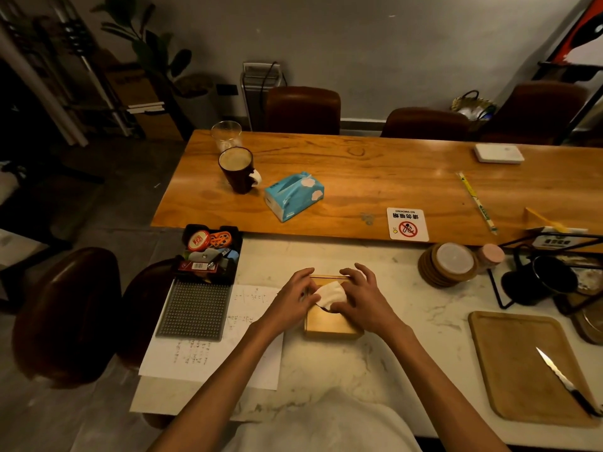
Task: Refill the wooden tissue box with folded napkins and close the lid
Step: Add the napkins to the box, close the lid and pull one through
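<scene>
Dim warm light, bowed wide-angle edges.

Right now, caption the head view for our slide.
Both hands press a napkin into the wooden box.

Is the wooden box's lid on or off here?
On. The lid covers the box, and a white napkin sticks up through its slot between both hands.

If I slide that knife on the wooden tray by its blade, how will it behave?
The knife looks slim and probably light, so it would likely skate or pivot on the smooth wooden tray. It lies flat, so it is unlikely to roll. Its serrated-looking edge and pointed tip suggest pushing the dark handle instead.
</scene>
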`<state>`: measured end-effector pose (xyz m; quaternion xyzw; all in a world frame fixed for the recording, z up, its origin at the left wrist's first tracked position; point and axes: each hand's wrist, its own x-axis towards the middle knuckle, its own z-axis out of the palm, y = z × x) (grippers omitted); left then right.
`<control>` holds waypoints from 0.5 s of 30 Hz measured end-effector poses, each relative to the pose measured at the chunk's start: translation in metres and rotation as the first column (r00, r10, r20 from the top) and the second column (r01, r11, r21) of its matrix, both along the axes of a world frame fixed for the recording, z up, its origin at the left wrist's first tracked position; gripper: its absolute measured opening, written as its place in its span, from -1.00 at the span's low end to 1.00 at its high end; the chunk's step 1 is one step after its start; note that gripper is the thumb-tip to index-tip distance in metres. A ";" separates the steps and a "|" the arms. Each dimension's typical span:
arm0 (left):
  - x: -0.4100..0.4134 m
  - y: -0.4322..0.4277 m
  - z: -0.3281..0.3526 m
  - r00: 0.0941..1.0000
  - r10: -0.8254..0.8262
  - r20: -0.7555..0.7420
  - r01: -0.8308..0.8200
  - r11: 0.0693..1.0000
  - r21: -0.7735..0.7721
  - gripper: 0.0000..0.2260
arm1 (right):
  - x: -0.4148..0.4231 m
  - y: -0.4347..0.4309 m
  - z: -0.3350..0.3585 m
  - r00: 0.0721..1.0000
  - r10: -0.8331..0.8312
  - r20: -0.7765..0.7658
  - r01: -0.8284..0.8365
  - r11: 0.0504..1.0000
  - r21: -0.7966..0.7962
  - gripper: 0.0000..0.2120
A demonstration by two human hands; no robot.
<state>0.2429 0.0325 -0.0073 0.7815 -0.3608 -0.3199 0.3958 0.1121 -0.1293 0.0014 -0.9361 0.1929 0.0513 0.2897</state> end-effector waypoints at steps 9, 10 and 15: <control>0.002 0.002 0.001 0.998 0.005 -0.055 -0.005 1.000 -0.002 -0.91 | 0.004 -0.005 -0.001 0.997 0.070 0.012 -0.070 0.997 -0.020 -0.66; 0.001 0.002 0.001 0.998 0.003 -0.056 -0.003 1.000 0.002 -0.92 | 0.003 -0.006 -0.001 0.998 0.059 0.014 -0.059 0.998 -0.001 -0.65; -0.003 0.003 0.005 0.989 0.054 -0.141 -0.055 0.998 -0.004 -0.80 | -0.008 -0.007 0.003 0.997 -0.052 0.057 0.042 0.985 0.167 -0.62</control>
